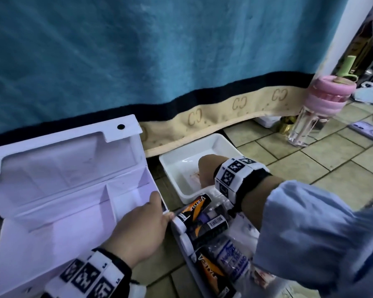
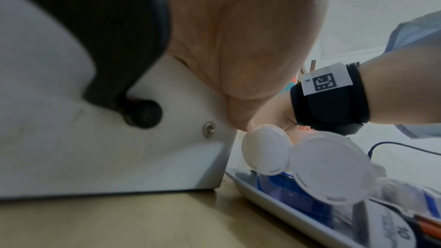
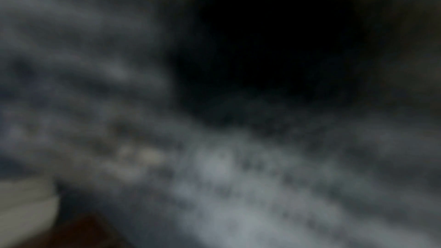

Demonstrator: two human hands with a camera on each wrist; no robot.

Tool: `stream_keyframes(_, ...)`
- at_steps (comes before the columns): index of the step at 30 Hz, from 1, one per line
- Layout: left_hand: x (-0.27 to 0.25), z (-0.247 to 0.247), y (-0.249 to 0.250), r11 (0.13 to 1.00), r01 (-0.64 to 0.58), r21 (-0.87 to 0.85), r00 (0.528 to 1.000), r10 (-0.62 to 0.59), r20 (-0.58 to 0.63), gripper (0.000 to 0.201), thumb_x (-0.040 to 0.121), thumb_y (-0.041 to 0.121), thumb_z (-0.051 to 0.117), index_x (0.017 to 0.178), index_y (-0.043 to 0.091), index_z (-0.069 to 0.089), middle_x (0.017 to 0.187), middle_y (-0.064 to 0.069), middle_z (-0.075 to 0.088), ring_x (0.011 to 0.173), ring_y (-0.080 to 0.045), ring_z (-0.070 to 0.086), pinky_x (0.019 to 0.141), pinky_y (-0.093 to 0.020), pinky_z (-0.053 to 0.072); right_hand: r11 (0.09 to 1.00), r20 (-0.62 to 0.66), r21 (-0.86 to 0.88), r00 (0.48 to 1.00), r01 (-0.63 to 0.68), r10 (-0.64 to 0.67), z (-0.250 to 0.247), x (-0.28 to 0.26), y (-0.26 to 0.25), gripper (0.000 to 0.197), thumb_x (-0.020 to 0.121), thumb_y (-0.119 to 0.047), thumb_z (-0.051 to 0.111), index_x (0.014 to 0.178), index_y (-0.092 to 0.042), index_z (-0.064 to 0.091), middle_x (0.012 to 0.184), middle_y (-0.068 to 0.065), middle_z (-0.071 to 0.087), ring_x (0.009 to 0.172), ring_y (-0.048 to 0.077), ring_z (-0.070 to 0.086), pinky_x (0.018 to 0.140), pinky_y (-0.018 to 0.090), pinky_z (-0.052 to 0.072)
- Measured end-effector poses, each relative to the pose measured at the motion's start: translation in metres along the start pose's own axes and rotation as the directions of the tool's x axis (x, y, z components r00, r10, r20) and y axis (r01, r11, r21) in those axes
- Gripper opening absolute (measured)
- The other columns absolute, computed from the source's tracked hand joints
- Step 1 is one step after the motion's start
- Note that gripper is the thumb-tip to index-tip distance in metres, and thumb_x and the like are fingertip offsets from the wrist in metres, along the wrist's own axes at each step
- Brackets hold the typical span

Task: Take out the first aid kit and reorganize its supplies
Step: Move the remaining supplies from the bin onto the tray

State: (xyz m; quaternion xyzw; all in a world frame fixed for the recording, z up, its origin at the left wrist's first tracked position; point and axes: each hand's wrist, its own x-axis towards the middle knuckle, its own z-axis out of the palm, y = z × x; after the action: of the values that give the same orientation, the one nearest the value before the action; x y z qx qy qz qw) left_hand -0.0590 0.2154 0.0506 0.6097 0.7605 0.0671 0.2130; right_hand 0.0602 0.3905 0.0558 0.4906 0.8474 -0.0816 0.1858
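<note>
The white first aid kit box (image 1: pixel 58 203) lies open on the floor at the left, lid raised, its compartments bare. My left hand (image 1: pixel 163 206) grips the box's right wall, thumb inside and fingers outside; in the left wrist view the left hand (image 2: pixel 241 120) presses on the box corner (image 2: pixel 119 157). Beside it a flat tray (image 2: pixel 274 201) holds black-and-orange tubes (image 1: pixel 194 209) with white caps (image 2: pixel 266 149) and bandage packets (image 1: pixel 233 261). My right hand (image 1: pixel 205 168) reaches down into a white bin (image 1: pixel 215 143); its fingers are hidden. The right wrist view is dark and blurred.
A blue blanket with a beige border (image 1: pixel 138 50) hangs right behind the box and bin. A clear bottle with a pink lid (image 1: pixel 314 108) stands at the back right on the tiled floor (image 1: pixel 310 160). A black handle (image 2: pixel 107 25) crosses the box's outer side.
</note>
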Motion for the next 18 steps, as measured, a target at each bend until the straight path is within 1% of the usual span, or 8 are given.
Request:
stream_keyframes(2,0.000,-0.001,0.001,1.000,0.004,0.000,1.000,-0.004,0.003,0.028,0.097,0.043,0.035,0.083,0.022,0.024,0.062,0.003,0.039,0.057,-0.016,0.040,0.054,-0.033,0.031,0.999,-0.052,-0.039,0.998,0.029,-0.031,0.003,0.002,-0.001,0.032,0.093,-0.030,0.047,0.067,-0.012,0.043,0.091,0.009,0.059,0.073,0.026,0.049,0.076,0.032,0.048)
stream_keyframes(5,0.001,0.000,0.001,1.000,0.004,0.002,1.000,-0.004,0.006,0.029,0.097,0.043,0.035,0.082,0.022,0.024,0.062,0.003,0.040,0.057,-0.017,0.040,0.055,-0.034,0.031,1.000,-0.008,-0.017,1.000,0.000,0.000,-0.013,-0.012,-0.002,0.028,0.096,-0.015,0.041,0.069,-0.007,0.046,0.073,0.008,0.049,0.074,0.022,0.049,0.070,0.028,0.039)
stream_keyframes(7,0.001,0.000,0.000,1.000,0.005,0.008,1.000,-0.005,0.008,0.030,0.097,0.043,0.036,0.081,0.022,0.023,0.062,0.003,0.040,0.058,-0.017,0.040,0.055,-0.034,0.031,0.999,-0.052,-0.018,0.998,0.045,-0.046,-0.036,-0.028,0.000,0.022,0.095,-0.011,0.041,0.077,-0.004,0.051,0.078,0.011,0.051,0.081,0.022,0.048,0.063,0.027,0.037)
stream_keyframes(9,0.001,0.000,0.000,1.000,0.005,0.016,1.000,-0.005,0.008,0.029,0.097,0.043,0.035,0.081,0.021,0.023,0.063,0.003,0.041,0.058,-0.017,0.041,0.054,-0.034,0.030,0.999,-0.094,-0.014,0.994,0.053,-0.054,-0.047,-0.046,0.010,0.027,0.096,-0.014,0.040,0.091,0.000,0.062,0.089,0.016,0.063,0.082,0.023,0.052,0.052,0.025,0.032)
stream_keyframes(11,0.001,0.000,0.000,1.000,0.008,0.019,1.000,-0.008,0.011,0.030,0.097,0.043,0.035,0.081,0.021,0.023,0.063,0.002,0.042,0.057,-0.016,0.042,0.052,-0.033,0.029,0.998,-0.148,0.039,0.988,0.045,-0.039,-0.054,-0.069,0.025,0.030,0.096,-0.018,0.041,0.100,-0.001,0.066,0.094,0.015,0.064,0.081,0.025,0.055,0.052,0.027,0.031)
stream_keyframes(13,0.000,-0.001,0.001,1.000,0.013,0.014,1.000,-0.013,0.012,0.031,0.097,0.043,0.035,0.079,0.021,0.022,0.063,0.002,0.043,0.058,-0.016,0.043,0.052,-0.032,0.030,0.983,-0.244,0.175,0.970,0.053,-0.009,-0.060,-0.096,0.046,0.021,0.093,-0.019,0.049,0.088,-0.007,0.065,0.080,0.008,0.060,0.070,0.022,0.052,0.052,0.027,0.032)
stream_keyframes(15,-0.001,-0.001,0.002,1.000,0.014,0.016,1.000,-0.014,0.006,0.031,0.097,0.043,0.035,0.079,0.021,0.023,0.063,0.001,0.044,0.058,-0.017,0.045,0.052,-0.032,0.030,0.951,-0.312,0.304,0.949,0.052,0.048,-0.056,-0.124,0.068,0.010,0.088,-0.017,0.059,0.080,-0.019,0.064,0.066,-0.003,0.057,0.061,0.014,0.049,0.053,0.023,0.036)
stream_keyframes(18,-0.002,-0.002,0.005,0.999,0.028,0.021,1.000,-0.028,0.003,0.032,0.097,0.042,0.035,0.077,0.021,0.022,0.061,0.002,0.043,0.055,-0.015,0.042,0.048,-0.029,0.027,0.901,-0.282,0.433,0.947,-0.019,0.156,-0.032,-0.161,0.092,0.011,0.081,-0.016,0.067,0.079,-0.026,0.068,0.063,-0.008,0.064,0.058,0.011,0.056,0.058,0.022,0.044)
